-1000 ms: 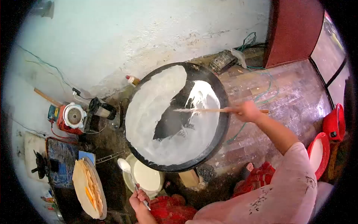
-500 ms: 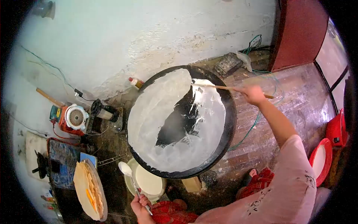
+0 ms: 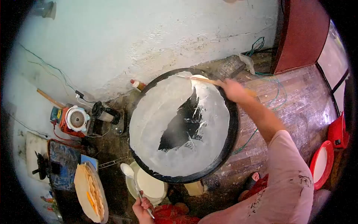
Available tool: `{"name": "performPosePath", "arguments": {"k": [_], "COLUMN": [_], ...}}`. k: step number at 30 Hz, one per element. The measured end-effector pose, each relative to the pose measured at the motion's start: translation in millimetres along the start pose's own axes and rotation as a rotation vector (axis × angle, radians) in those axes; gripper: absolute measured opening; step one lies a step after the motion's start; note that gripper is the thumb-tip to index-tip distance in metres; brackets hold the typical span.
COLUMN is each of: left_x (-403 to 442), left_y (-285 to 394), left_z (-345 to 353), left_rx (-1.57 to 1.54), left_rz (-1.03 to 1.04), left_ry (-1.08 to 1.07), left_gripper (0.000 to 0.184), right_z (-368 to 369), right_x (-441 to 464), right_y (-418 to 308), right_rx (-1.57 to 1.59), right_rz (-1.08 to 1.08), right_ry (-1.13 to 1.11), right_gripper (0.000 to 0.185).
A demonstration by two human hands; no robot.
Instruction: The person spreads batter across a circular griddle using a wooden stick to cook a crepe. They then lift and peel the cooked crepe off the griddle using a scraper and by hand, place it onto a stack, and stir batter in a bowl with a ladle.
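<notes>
A big round black griddle (image 3: pixel 234 142) carries a wide ring of thin white batter (image 3: pixel 147 119), with a dark bare patch in its middle. My right hand (image 3: pixel 235 90) is closed around a wooden batter spreader (image 3: pixel 207 80), whose far end touches the batter near the griddle's top edge. In my left hand (image 3: pixel 141 207) is a ladle (image 3: pixel 128 171), its bowl coated white and held over the rim of a batter bucket (image 3: pixel 163 197). White liquid batter fills much of that bucket, just below the griddle.
A round stack of folded flatbreads (image 3: pixel 87 192) lies at the lower left. Behind it are an orange blower (image 3: pixel 76 119) and a small bottle (image 3: pixel 138 85) by the wall. At the right stand a red basin (image 3: pixel 329 160) and a red container (image 3: pixel 338 130). Green cable (image 3: pixel 246 145) crosses the floor.
My right hand has moved left and slightly up with the spreader. Batter now bridges the gap at the griddle's top, and the dark patch is smaller. My left hand barely moved.
</notes>
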State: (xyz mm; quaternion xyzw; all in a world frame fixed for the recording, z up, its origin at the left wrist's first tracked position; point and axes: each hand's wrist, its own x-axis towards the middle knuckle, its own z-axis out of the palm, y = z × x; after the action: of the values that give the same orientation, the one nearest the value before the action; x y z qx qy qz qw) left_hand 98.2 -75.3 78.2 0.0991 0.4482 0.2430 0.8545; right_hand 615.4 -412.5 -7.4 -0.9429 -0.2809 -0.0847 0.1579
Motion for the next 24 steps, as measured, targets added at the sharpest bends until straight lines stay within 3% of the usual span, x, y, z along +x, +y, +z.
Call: {"name": "performPosePath", "arguments": {"k": [1, 4, 6, 9, 11, 13, 14, 15, 17, 19, 21, 23, 24], "left_x": [-1, 2, 3, -5, -6, -12, -17, -23, -20, -24, -29, -29, -24], "left_y": [0, 4, 8, 5, 7, 3, 1, -1, 3, 5, 3, 4, 7], "left_z": [1, -4, -11, -8, -7, -2, 4, 6, -4, -6, -5, -10, -15], "left_rx": [0.005, 0.039, 0.016, 0.011, 0.049, 0.079, 0.048, 0.014, 0.031, 0.095, 0.081, 0.068, 0.067], "left_rz": [0.002, -0.018, -0.047, -0.057, -0.056, -0.033, -0.059, -0.083, -0.097, -0.088, -0.067, -0.049, -0.076], "left_ry": [0.0, 0.014, -0.022, -0.052, -0.095, -0.083, -0.096, -0.103, -0.145, -0.222, -0.186, -0.151, -0.179], "left_gripper": [0.034, 0.033, 0.033, 0.031, 0.03, 0.03, 0.03, 0.03, 0.029, 0.03, 0.03, 0.029, 0.028], "right_z": [-12, -25, -38, -31, -40, -24, -15, -45, -27, -42, -22, -3, -9], "right_x": [6, -4, -28, -54, -61, -66, -74, -84, -91, -97, -99, -106, -110], "right_y": [-30, -47, -40, -33, -32, -22, -32, -66, -70, -75, -58, -69, -89], "right_rx": [0.047, 0.197, 0.282, 0.489, 0.548, 0.439, 0.399, 0.474, 0.501, 0.559, 0.478, 0.608, 0.574], "right_rz": [0.082, 0.177, 0.359, 0.219, 0.245, 0.423, 0.255, 0.258, 0.339, 0.35, 0.541, 0.371, 0.397], "right_ry": [-0.09, -0.048, -0.048, -0.101, -0.061, -0.014, 0.025, -0.072, -0.195, -0.182, 0.064, 0.037, -0.054], "right_gripper": [0.04, 0.042, 0.035, 0.03, 0.029, 0.029, 0.029, 0.033, 0.031, 0.03, 0.03, 0.029, 0.029]}}
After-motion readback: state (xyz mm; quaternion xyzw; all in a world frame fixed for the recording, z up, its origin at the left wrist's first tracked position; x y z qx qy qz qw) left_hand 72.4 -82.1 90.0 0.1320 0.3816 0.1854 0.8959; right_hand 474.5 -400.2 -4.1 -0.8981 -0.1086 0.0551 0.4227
